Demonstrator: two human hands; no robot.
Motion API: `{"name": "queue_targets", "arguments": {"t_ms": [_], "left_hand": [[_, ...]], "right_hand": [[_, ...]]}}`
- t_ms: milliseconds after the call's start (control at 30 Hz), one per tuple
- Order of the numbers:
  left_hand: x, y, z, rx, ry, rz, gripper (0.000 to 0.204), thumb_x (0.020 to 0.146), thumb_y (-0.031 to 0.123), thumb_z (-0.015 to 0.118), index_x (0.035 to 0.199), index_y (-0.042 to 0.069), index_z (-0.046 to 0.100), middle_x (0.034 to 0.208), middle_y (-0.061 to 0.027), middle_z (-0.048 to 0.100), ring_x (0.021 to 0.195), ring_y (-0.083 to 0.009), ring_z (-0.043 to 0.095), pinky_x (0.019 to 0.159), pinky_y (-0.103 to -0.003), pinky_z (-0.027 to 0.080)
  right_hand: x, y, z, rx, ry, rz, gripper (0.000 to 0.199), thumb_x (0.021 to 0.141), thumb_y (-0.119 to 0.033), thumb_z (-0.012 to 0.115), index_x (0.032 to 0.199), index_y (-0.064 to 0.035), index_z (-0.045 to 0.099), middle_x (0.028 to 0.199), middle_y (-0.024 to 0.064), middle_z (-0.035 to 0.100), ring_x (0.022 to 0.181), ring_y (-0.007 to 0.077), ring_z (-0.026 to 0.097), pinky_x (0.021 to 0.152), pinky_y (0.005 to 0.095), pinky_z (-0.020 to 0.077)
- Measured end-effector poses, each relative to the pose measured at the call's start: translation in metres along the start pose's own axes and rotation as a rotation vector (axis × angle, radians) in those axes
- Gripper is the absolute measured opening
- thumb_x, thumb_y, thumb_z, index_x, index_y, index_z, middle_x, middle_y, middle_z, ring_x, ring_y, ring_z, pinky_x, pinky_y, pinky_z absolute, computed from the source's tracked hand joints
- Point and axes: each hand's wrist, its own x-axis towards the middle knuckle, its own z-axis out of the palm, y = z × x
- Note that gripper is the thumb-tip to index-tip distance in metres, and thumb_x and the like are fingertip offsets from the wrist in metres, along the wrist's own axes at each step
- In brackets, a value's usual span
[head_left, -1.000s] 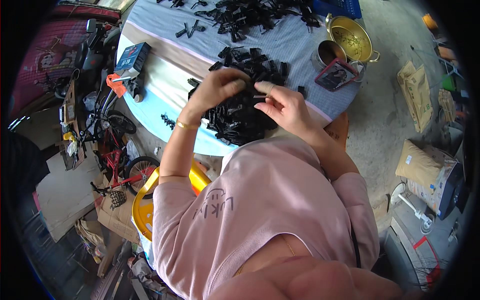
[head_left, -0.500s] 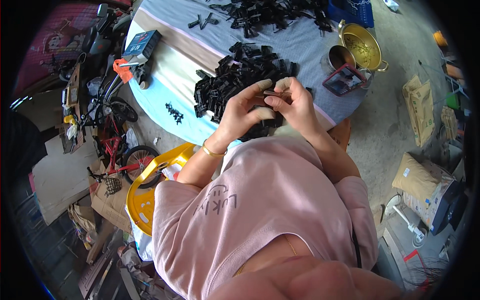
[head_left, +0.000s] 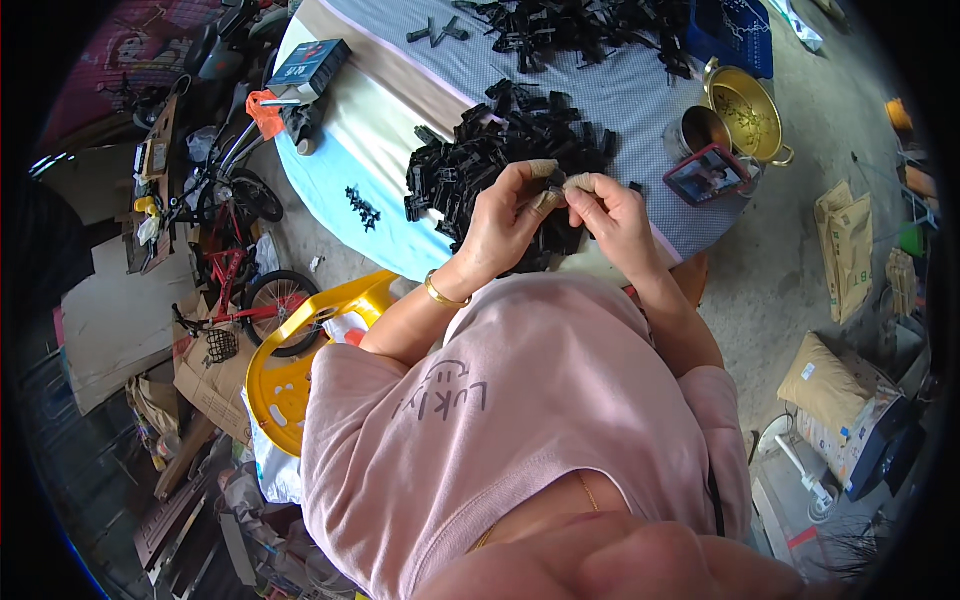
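Observation:
My left hand, a gold bangle on its wrist, is over the near side of a heap of black plastic parts. Pale coverings wrap its thumb and forefinger, which close in a pinch. Against those fingertips my right hand holds its own thumb and forefinger pinched, one fingertip also covered. Whatever is between the fingers is too small and hidden to name. A small cluster of black pieces lies on the cloth to the left.
On the cloth-covered table, a second black heap lies farther off. At right are a gold pot with small pieces, a metal cup, a phone and a blue basket. A box stands left; a yellow chair is beside me.
My hands have come closer together, fingertips now meeting. A thin brownish piece seen in my right fingers earlier is hidden now. The view has shifted slightly, moving the table rightward.

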Motion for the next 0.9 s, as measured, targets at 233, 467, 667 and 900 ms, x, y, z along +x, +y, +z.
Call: {"name": "queue_targets", "arguments": {"t_ms": [233, 467, 667, 900], "left_hand": [[-0.003, -0.002, 0.002, 0.134, 0.111, 0.081, 0.020, 0.080, 0.000, 0.057, 0.100, -0.004, 0.052, 0.093, -0.0099, 0.060, 0.085, -0.0148, 0.060, 0.073, -0.025, 0.048], [-0.004, -0.006, -0.001, 0.606, 0.145, 0.406, 0.018, 0.074, -0.004, 0.061, 0.091, -0.002, 0.056, 0.094, -0.0145, 0.060, 0.081, -0.0238, 0.061, 0.071, -0.026, 0.049], [0.001, 0.000, 0.001, -0.174, 0.157, 0.030, 0.028, 0.086, 0.004, 0.050, 0.113, 0.001, 0.044, 0.107, -0.0132, 0.056, 0.091, -0.0227, 0.059, 0.079, -0.029, 0.047], [0.006, 0.003, -0.010, -0.769, -0.081, -0.480, 0.032, 0.092, 0.015, 0.041, 0.122, 0.004, 0.041, 0.109, -0.0103, 0.053, 0.096, -0.0191, 0.056, 0.086, -0.036, 0.047]], "right_hand": [[-0.003, -0.004, 0.004, -0.064, 0.008, -0.009, 0.011, 0.086, -0.008, 0.052, 0.084, 0.0002, 0.058, 0.061, -0.0007, 0.054, 0.054, 0.0033, 0.046, 0.048, 0.0170, 0.0352], [-0.003, 0.012, 0.011, 0.161, -0.016, 0.151, 0.012, 0.087, -0.010, 0.051, 0.086, -0.0007, 0.058, 0.061, -0.0018, 0.052, 0.051, 0.0028, 0.043, 0.046, 0.0168, 0.0326], [-0.001, 0.009, 0.010, 0.107, 0.065, -0.030, 0.010, 0.083, -0.011, 0.058, 0.083, -0.0010, 0.059, 0.065, -0.0001, 0.054, 0.052, 0.0037, 0.048, 0.046, 0.0180, 0.0369], [-0.011, -0.010, -0.005, -0.170, 0.126, -0.383, 0.012, 0.071, 0.004, 0.066, 0.081, 0.0005, 0.060, 0.075, 0.0084, 0.060, 0.064, 0.0139, 0.060, 0.054, 0.0237, 0.0464]]}}
